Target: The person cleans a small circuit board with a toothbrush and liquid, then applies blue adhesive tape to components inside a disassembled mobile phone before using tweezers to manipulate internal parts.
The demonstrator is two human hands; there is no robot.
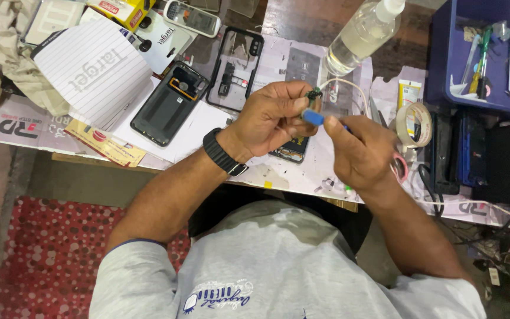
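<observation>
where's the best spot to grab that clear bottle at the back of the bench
Grip the clear bottle around its wide middle, coming from the person's near side. It appears to stand upright, its white cap narrow and a poorer hold. The right hand sits closest, but holds a small blue tool; the left hand pinches a small dark part.

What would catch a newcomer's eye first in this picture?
Probably the two hands meeting at the centre: the left hand pinches a small dark part, while the right hand holds a blue-tipped tool against it. Next, the dark phone back cover lying to their left, and the clear bottle standing behind them.
</observation>
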